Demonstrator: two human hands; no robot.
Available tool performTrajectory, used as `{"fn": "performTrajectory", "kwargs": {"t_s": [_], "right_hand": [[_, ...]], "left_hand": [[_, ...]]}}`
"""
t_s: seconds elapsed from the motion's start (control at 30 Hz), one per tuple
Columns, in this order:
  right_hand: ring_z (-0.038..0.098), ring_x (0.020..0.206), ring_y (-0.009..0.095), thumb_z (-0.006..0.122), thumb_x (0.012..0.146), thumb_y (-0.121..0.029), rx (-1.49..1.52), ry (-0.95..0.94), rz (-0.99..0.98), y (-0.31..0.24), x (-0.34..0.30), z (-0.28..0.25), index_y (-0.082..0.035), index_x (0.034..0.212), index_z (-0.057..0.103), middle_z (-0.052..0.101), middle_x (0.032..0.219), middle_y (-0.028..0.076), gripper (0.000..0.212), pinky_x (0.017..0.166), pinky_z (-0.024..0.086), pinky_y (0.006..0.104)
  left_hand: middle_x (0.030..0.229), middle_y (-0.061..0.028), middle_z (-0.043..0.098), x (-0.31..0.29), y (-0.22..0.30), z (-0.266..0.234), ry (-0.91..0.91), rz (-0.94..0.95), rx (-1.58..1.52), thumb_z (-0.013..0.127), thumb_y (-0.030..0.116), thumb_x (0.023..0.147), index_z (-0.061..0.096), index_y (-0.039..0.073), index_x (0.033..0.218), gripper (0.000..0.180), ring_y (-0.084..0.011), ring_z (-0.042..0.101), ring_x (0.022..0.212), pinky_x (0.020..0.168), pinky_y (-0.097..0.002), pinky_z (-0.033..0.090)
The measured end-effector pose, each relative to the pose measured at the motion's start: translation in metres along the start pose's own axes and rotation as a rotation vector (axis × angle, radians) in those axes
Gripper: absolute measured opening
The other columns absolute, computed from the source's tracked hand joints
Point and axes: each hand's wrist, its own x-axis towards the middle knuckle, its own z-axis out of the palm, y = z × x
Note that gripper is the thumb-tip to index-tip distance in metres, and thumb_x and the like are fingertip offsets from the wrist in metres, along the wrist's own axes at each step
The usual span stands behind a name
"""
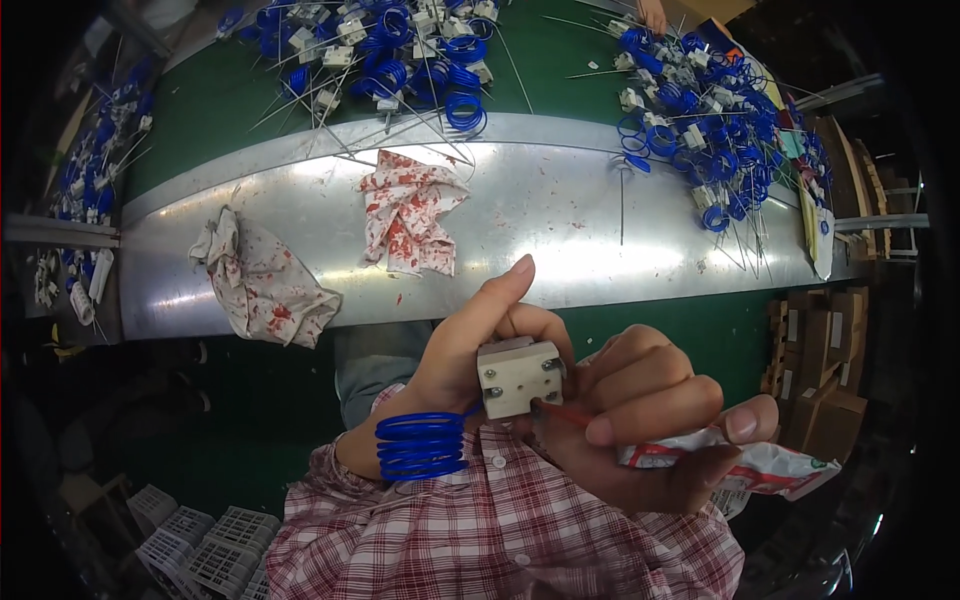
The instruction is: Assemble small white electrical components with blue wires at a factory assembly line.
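Note:
My left hand is closed round a small cream-white block, whose face shows metal screws and small holes. From that block hangs a coil of blue tubing, beside my left wrist. A soft white squeeze tube with red markings is gripped in my right hand. Its thin reddish tip reaches the lower right corner of the block's face; I cannot tell whether it touches. Both hands are raised in front of my checked shirt, nearer to me than the metal table edge.
Two rags with red stains, one crumpled and one spread, lie on the shiny metal table. Piles of blue-coiled parts cover the far green surface and the right. Another person's hand is at the far right. Cartons stand right.

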Motion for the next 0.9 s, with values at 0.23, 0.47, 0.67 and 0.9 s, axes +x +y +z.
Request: {"fn": "performTrajectory", "kwargs": {"t_s": [0.23,0.47,0.67,0.9], "right_hand": [[0.036,0.035,0.013,0.02,0.092,-0.031,0.072,0.05,-0.082,0.014,0.005,0.004,-0.006,0.1,0.034,0.046,0.05,0.005,0.03,0.037,0.034,0.024],[0.031,0.033,0.009,0.027,0.092,-0.026,0.175,0.209,-0.223,0.032,0.017,-0.001,-0.004,0.099,0.036,0.041,0.046,0.003,0.024,0.036,0.03,0.0219],[0.028,0.037,0.01,0.024,0.092,-0.027,0.171,0.652,-0.125,0.024,0.051,-0.068,-0.006,0.096,0.037,0.034,0.047,0.002,0.025,0.037,0.029,0.0205],[0.027,0.04,0.008,0.025,0.092,-0.024,0.046,0.768,-0.158,0.015,0.069,-0.113,-0.005,0.094,0.039,0.032,0.048,0.002,0.024,0.039,0.026,0.0189]], "left_hand": [[0.051,-0.0043,0.05,0.007,0.004,-0.007,-0.045,-0.036,-0.031,0.026,0.05,0.087,0.053,0.003,0.059,0.062,-0.009,0.046,0.043,0.041,-0.0187,0.035],[0.05,-0.0063,0.05,0.029,0.004,-0.035,-0.12,0.081,-0.047,0.028,0.055,0.085,0.057,0.002,0.066,0.062,-0.01,0.044,0.037,0.03,-0.0179,0.03],[0.061,-0.009,0.053,0.1,0.061,-0.071,-0.08,0.363,-0.256,0.035,0.04,0.088,0.053,0.002,0.084,0.042,-0.0122,0.048,0.045,0.037,-0.0217,0.039],[0.086,-0.0112,0.053,0.26,0.163,0.078,-0.108,0.525,0.26,0.03,0.037,0.089,0.046,0.001,0.101,0.041,-0.0177,0.055,0.073,0.057,-0.029,0.046]]}}
